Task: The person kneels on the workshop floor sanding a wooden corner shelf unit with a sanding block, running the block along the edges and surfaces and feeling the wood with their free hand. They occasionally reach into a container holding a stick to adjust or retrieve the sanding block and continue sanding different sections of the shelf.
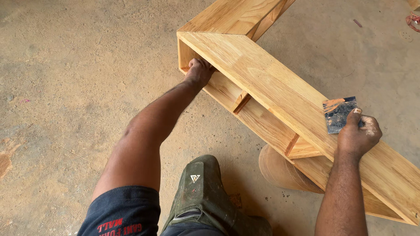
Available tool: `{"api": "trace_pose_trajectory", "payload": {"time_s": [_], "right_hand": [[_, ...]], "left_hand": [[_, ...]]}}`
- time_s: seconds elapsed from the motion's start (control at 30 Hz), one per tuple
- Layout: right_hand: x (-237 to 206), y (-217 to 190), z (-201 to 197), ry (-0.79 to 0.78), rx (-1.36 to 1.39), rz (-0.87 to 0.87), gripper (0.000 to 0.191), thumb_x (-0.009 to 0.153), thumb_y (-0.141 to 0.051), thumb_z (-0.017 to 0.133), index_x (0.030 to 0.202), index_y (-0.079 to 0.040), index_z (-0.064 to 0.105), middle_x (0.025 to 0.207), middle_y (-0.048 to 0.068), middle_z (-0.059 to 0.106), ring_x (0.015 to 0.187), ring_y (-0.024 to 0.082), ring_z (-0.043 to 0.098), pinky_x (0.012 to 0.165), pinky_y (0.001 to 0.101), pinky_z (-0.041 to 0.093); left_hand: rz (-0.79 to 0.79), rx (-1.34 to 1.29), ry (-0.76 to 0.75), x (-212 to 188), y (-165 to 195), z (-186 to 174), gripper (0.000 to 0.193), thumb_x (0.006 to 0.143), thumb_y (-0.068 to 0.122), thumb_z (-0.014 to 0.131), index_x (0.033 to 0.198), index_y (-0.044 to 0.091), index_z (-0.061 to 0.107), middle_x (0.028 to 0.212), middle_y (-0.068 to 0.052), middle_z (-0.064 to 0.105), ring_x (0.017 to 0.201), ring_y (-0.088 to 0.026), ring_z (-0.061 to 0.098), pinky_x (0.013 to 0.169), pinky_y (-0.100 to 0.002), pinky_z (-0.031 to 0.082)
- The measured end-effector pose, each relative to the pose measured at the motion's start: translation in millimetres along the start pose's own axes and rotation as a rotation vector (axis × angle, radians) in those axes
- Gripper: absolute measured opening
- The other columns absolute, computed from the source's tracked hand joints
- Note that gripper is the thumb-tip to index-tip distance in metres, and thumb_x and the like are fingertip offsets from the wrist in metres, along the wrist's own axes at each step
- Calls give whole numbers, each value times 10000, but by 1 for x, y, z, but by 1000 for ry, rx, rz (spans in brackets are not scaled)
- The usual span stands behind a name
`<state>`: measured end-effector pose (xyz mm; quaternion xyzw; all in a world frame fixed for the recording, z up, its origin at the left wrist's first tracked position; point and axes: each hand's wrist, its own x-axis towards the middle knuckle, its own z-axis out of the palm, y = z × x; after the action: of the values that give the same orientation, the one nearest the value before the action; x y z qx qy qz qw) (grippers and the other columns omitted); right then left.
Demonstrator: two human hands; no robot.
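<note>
Left hand (199,71) grips inside the open end compartment of the long wooden shelf unit (280,87), steadying it on the concrete floor (65,65). Right hand (358,135) pinches a flat metal scraper (339,114) against its top face, near the far edge.

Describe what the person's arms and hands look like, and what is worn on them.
Both forearms are bare, no gloves, watch or rings visible. The left hand follows an arm with a dark navy short sleeve bearing red lettering. The right hand has pale dust on its knuckles.
</note>
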<state>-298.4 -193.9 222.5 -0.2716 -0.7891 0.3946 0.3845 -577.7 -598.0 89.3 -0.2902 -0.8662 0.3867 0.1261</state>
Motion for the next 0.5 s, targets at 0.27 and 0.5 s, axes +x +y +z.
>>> {"api": "trace_pose_trajectory", "payload": {"time_s": [0.27, 0.5], "right_hand": [[-1, -1, -2, 14, 14, -5, 226, 1120, -125, 691, 923, -37, 626, 915, 42, 657, 837, 67, 632, 702, 266, 516], [-2, -1, -4, -18, 18, -13, 208, 1129, -99, 642, 923, -79, 613, 920, 29, 641, 857, 55, 651, 707, 245, 542]], "left_hand": [[60, -54, -119, -23, -8, 17, 545, 991, 284, 690, 1475, 82, 545, 1038, -107, 603, 842, -241, 630, 627, -412, 450], [36, -333, -289, -23, -31, 29, 695, 1055, 340, 592, 1643, 420, 229, 1069, -141, 626, 917, -304, 696, 733, -463, 561]]}}
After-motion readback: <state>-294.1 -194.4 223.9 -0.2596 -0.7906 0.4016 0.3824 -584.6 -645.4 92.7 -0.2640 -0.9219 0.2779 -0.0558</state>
